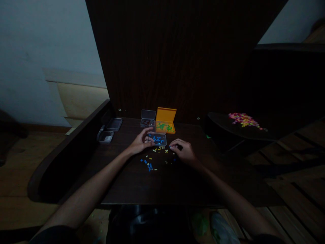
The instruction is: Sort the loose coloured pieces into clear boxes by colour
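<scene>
The left hand (140,141) grips the clear box (162,145) of blue pieces (157,139), fingers spread along its left side — just before the orange case (166,115). The right hand's (185,151) fingers press together near loose pieces (150,166) on the bench (142,189) — whether pinching one, I cannot tell.

This looks like a room in a home, dimly lit, though the view does not settle it. A plain pale wall (50,40) meets a wooden floor (15,186) along a brown skirting strip (33,126), and the dark wooden tabletop (132,193) has a raised side and a tall back panel (177,51), like household furniture. The small coloured pieces (150,166) and the yellow hinged box (166,114) suit a home pastime more than a workshop or lab.
</scene>
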Demonstrator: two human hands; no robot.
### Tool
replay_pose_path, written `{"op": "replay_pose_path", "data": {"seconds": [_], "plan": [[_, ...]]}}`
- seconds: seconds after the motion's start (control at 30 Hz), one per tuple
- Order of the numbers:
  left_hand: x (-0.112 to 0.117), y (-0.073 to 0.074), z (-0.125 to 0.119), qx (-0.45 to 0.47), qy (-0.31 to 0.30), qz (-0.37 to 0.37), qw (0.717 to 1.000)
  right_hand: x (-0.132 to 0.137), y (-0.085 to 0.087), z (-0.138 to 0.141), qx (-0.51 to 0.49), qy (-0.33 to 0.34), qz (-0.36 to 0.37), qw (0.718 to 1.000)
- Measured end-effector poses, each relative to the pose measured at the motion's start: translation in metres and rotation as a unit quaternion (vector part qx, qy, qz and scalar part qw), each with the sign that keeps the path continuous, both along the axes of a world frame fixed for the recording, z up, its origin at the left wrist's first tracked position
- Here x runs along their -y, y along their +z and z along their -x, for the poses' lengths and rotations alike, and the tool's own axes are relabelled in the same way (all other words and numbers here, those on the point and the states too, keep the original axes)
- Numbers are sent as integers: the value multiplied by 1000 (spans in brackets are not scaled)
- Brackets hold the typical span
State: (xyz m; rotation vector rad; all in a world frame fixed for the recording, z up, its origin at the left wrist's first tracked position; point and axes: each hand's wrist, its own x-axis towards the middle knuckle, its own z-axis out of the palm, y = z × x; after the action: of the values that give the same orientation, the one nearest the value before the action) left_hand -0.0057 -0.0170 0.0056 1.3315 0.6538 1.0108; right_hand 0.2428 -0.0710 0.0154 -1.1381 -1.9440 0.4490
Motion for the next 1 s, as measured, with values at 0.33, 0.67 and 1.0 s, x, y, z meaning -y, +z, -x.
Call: {"op": "replay_pose_path", "data": {"seconds": [0.33, 0.67, 1.0], "plan": [[4, -6, -6, 5, -30, 11, 999, -28, 16, 25, 25, -9, -20, 999], [3, -7, -7, 21, -42, 12, 999, -25, 21, 21, 106, 42, -73, 991], [1, -3, -3, 4, -8, 15, 1000, 7, 21, -30, 190, 187, 31, 963]]}}
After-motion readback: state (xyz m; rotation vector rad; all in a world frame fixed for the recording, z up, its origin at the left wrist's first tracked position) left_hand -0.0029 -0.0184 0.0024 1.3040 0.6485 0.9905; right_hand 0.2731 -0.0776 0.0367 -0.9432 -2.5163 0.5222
